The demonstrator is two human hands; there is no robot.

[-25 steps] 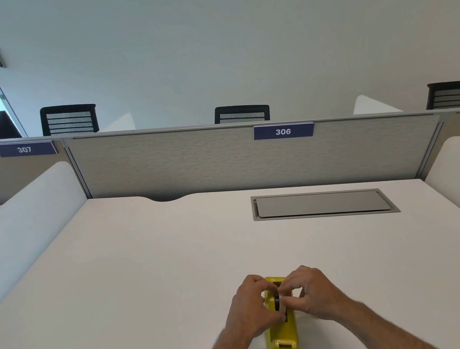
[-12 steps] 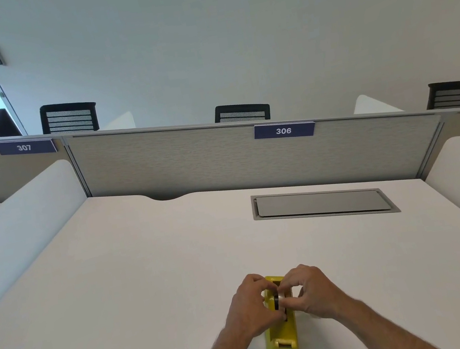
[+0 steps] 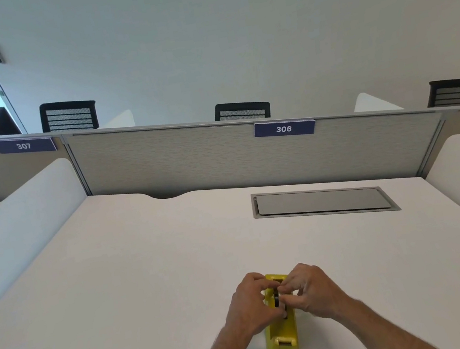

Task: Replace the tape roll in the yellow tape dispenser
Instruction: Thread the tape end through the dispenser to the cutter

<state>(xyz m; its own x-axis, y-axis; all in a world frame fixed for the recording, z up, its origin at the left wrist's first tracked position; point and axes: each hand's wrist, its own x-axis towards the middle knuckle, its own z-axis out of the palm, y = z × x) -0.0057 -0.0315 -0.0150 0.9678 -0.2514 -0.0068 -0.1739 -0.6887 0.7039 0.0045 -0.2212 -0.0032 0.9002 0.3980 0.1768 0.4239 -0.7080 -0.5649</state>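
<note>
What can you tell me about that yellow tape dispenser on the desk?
The tape dispenser is a narrow yellow block, plastic by its look, standing upright on the white desk, lengthwise toward the person. A pale cutter piece sits at its near end. Both hands, left and right, grip a dark roll in its top slot.

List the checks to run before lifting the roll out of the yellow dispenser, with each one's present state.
1. Yellow dispenser standing upright on the desk: ok.
2. Left hand against the dispenser's left side: ok.
3. Right hand fingertips at the black roll: ok.
4. Firm pinch on the roll from both sides: cannot tell, fingers cover it.
5. Roll free of its cradle: cannot tell.
6. Replacement roll within sight on the desk: not ok, none visible.
</note>
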